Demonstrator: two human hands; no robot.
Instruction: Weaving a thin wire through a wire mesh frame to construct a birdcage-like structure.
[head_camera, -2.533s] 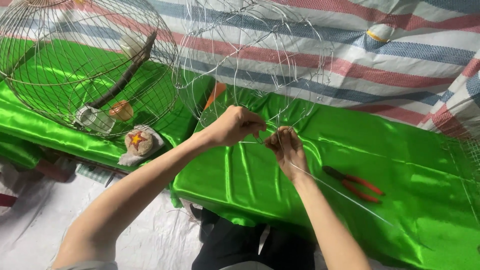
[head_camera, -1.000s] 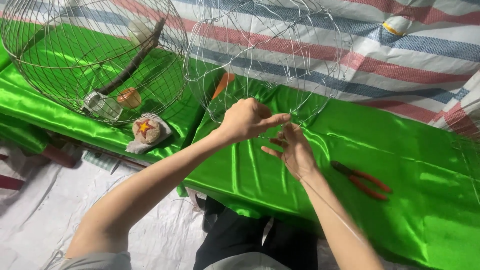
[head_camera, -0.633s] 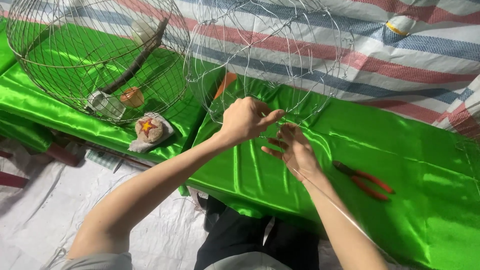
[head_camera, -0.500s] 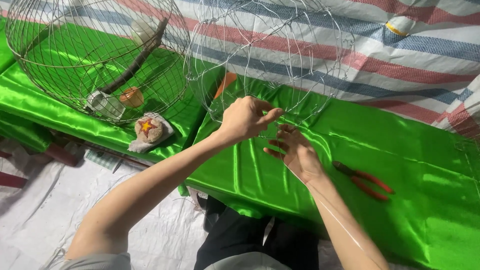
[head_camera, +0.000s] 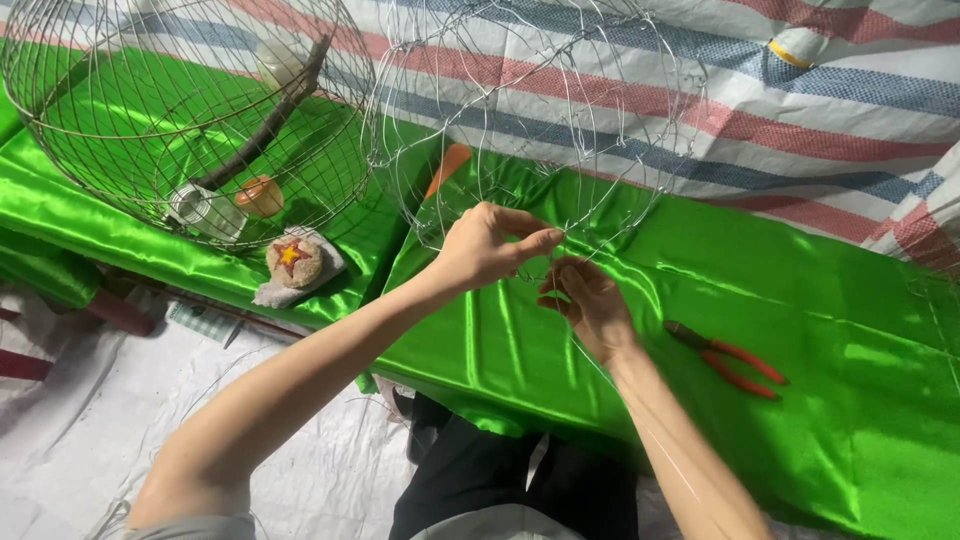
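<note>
Head view: both hands meet at the near lower rim of the open silver wire-frame cage (head_camera: 540, 120) on the green satin-covered table (head_camera: 800, 400), left hand (head_camera: 485, 245) pinching it, right hand (head_camera: 590, 305) half-curled just below, seemingly gripping thin wire.

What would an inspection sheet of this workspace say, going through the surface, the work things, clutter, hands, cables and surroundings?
Surface: green satin cloth draped over the work surface, wrinkled and shiny.
Job's things: open wire frame standing on the cloth; a thin wire runs from it toward the person.
Clutter: red-handled pliers lying to the right; finished wire cage at left with a stick and small cups inside; round red and yellow object on a white cloth.
Grippers: left hand pinches the frame's lower rim; right hand is just below it, fingers curled at the wire.
Cables: nothing seen.
Surroundings: striped tarp behind; white sheeting on the floor.
</note>
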